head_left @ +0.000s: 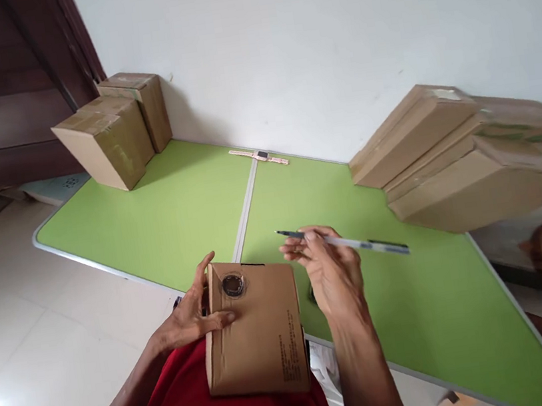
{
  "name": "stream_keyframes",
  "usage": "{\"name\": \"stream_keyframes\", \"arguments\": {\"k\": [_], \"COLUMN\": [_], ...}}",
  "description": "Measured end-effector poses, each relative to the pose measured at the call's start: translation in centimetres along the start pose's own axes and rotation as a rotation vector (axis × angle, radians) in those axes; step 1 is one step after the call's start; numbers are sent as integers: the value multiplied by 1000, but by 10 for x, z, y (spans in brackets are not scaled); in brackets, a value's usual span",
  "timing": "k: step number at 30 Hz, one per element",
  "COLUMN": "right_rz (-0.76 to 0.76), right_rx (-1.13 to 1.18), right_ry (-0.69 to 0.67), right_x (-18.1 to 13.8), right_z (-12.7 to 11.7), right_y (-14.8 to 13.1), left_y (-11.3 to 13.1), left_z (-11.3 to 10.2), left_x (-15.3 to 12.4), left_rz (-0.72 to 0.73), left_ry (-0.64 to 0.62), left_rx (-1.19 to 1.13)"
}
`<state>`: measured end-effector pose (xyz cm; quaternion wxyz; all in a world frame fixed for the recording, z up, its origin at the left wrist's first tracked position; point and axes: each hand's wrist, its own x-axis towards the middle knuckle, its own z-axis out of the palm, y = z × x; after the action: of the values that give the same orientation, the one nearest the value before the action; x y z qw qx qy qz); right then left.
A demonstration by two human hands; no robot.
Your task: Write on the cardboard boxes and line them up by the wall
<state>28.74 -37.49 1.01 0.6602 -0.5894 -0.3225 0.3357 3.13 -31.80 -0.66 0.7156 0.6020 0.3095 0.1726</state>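
A small brown cardboard box [259, 332] rests partly on my lap and partly against the near edge of the green table [171, 210]. It has a round dark window near its top and small print on its side. My left hand [190, 315] grips the box's left side, thumb lying across its top face. My right hand [328, 269] hovers just right of the box and pinches a slim pen [352, 243] between thumb and fingers. The pen lies roughly level, its dark tip pointing left.
Two cardboard boxes [112, 131] stand at the table's far left corner. A stack of flat cartons [466, 155] fills the right side. A pink wristwatch [260, 156] lies by the white wall at the table's centre seam. White tiled floor spreads to the left.
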Motion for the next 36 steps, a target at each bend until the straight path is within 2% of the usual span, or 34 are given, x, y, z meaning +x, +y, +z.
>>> {"name": "stream_keyframes", "arguments": {"k": [3,6,9,16,20,25,30,34,36], "right_rz": [11,1,-22,-87,-106,-86,-92,-115,-91], "right_rx": [168,62,-11,-31,-131,-183,-198,-121,-292], "right_ry": [-112,-113,-121,-184,-200,-94,-25,-141,-125], "right_x": [-49,-82,-92,-89,-91,-82,-59,-27,-1], "right_z": [13,30,40,38,32,17,18,31,30], "right_y": [-5,3,13,16,11,10,9,0,-3], "left_y": [0,-1,0,5,4,0,0,2,0], "left_z": [3,3,3,5,4,3,3,3,1], "left_x": [0,-2,-3,-2,-2,-3,-3,-4,-6], "left_rz": [16,30,53,55,55,61,63,54,23], "left_ry": [-23,-24,-21,-33,-22,-14,3,18,39], "left_rx": [-32,-20,-3,25,16,-27,15,0,-27]}}
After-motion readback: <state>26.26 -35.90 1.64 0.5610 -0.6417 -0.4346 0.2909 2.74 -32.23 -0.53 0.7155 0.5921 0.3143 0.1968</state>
